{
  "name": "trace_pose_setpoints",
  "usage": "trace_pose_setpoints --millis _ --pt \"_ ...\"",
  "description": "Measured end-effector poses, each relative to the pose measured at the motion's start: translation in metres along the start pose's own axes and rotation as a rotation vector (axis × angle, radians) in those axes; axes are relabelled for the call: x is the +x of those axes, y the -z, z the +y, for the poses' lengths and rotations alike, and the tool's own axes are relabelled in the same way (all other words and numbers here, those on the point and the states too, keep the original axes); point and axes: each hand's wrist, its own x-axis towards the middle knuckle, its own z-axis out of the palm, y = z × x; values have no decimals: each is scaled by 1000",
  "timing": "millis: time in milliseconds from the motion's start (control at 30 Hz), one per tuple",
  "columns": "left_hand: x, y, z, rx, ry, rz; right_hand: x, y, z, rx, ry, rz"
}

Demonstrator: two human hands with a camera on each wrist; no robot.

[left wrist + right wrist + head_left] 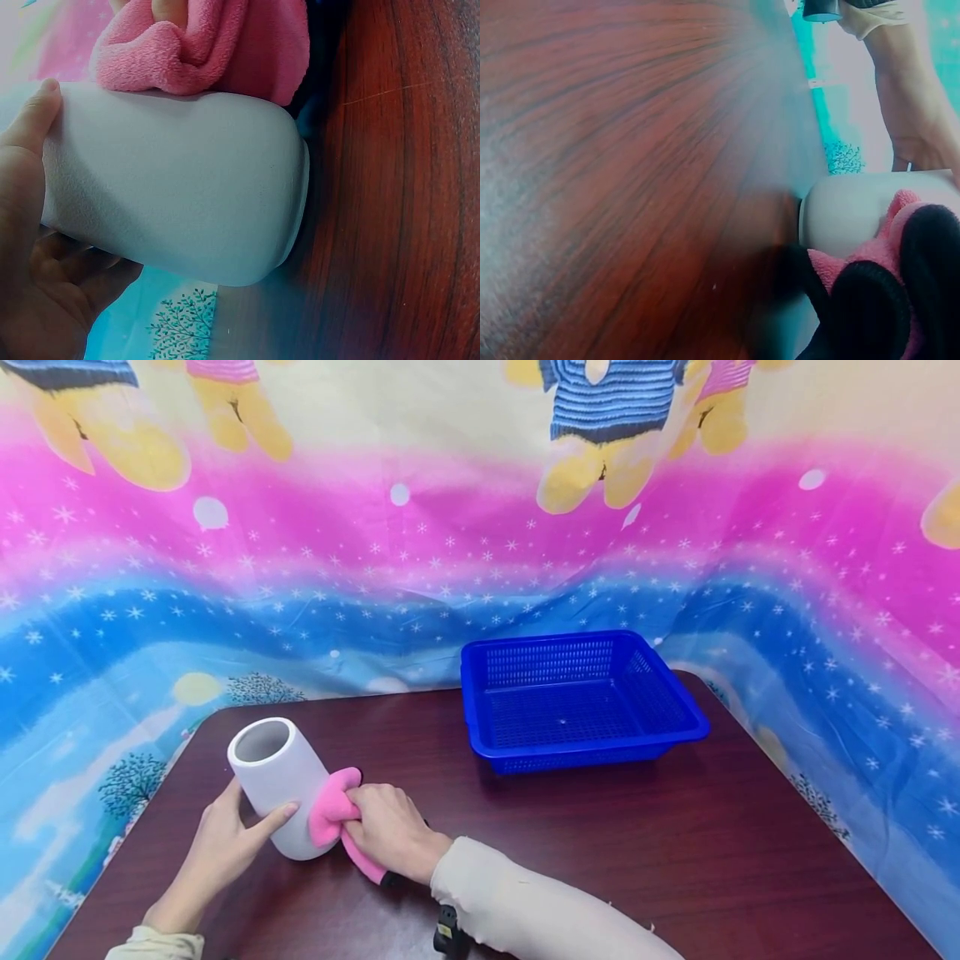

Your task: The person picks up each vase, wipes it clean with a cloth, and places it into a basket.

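A white vase with a round open mouth is at the left of the table, its mouth leaning left in the head view. Around its near left side my left hand grips it, thumb on the front and fingers behind. My right hand holds a bunched pink cloth against the vase's right side. In the right wrist view the cloth's dark side shows and covers the right fingers. Whether the vase's base touches the table cannot be told.
A blue plastic basket with perforated walls stands at the back right of the dark wooden table. A patterned curtain hangs behind and along both sides. A small black device is under the right sleeve.
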Motion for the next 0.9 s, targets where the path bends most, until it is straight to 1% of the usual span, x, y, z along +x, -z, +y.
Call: trace_pose_setpoints --millis 200,567,900 --pt "-1 -1 0 7 2 -6 0 2 -1 17 -4 -3" --pt "-1 -1 0 -11 4 -18 2 11 -7 65 -3 5" --pt "0 0 0 0 1 -4 4 12 -8 41 17 37"
